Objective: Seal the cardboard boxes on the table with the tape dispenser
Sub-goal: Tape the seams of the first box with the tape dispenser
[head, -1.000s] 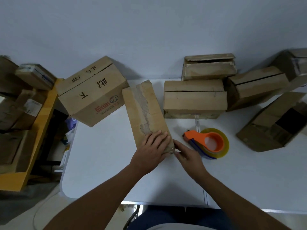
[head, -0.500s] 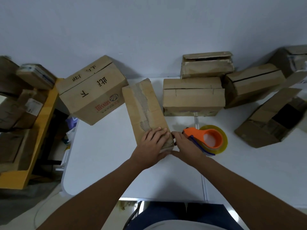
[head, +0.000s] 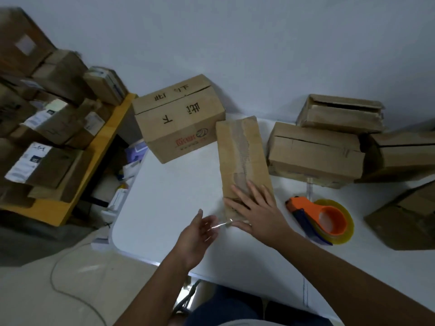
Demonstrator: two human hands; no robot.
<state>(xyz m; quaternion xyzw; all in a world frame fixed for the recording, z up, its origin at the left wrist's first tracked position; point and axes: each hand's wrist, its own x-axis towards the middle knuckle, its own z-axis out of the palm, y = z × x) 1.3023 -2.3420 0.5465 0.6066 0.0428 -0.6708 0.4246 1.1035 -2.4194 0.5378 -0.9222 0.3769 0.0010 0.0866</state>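
A long narrow cardboard box [head: 240,149] with a torn strip down its top lies on the white table [head: 169,196]. My right hand [head: 256,208] presses flat on its near end, fingers spread. My left hand [head: 197,234] hovers just left of the box's near corner, and a thin shiny strip of clear tape [head: 221,224] stretches from its fingertips to that corner; it seems to pinch the strip. The orange tape dispenser [head: 329,220], with a yellowish roll, lies on the table to the right of my right hand, untouched.
A big printed box [head: 181,121] stands at the table's back left. Several more boxes [head: 315,154] crowd the back and right, one at the right edge [head: 404,217]. Beyond the left edge is a yellow shelf [head: 103,142] stacked with parcels. A cable [head: 70,295] lies on the floor.
My left hand came off the narrow box and drew back to the left with a tape strip. My right hand moved onto the box's near end. The camera swung left.
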